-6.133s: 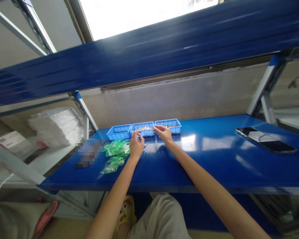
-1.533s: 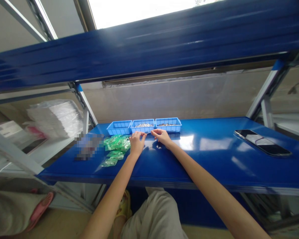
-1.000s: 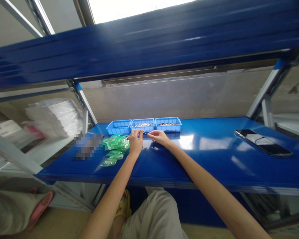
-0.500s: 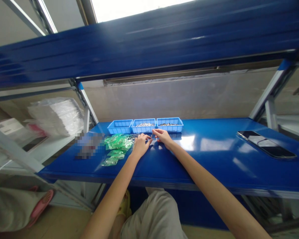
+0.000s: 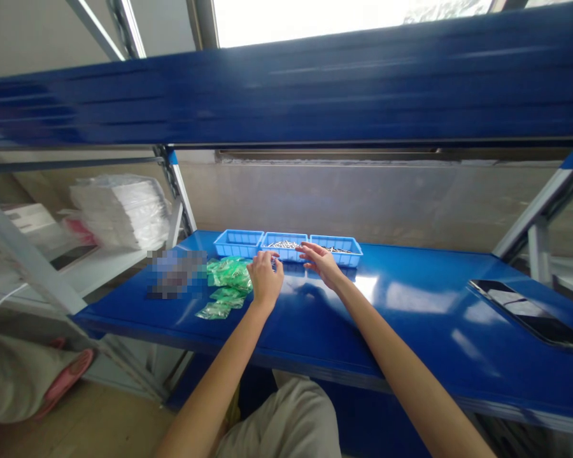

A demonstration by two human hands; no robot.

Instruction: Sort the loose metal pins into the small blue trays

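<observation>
Biggest thing here is the dark blue upper shelf [image 5: 315,89], which is hanging right across the top, well above the middle tray [image 5: 286,255]. The glossy blue lower shelf [image 5: 410,318] is carrying that tray and everything else the person is working with.

Way off to the left of the middle tray, on the next rack over, a stack of white plastic-wrapped packs [image 5: 121,210] is sitting. Far to the right of the tray a phone [image 5: 535,315] is lying flat, screen up. Low down and far left of the tray, another person's leg [image 5: 9,381] is poking in at floor level.

The middle tray is sitting in a row between the left tray [image 5: 236,248] and the right tray [image 5: 349,259], all three touching side to side. A heap of small green bags [image 5: 229,273] is lying just in front of the left tray, so near-left of the middle one.

The left hand [image 5: 265,280] is hovering just in front of the middle tray, beside the green bags. Its fingers [image 5: 268,256] are curling in toward the thumb, and I honestly can't tell if they're pinching anything. The right hand [image 5: 322,261] is reaching over the middle tray's right end, fingers [image 5: 306,247] loosely apart and gripping nothing.

Smallest of all, the silvery screws [image 5: 282,244] are lying piled inside the middle tray, right at the fingertips.
</observation>
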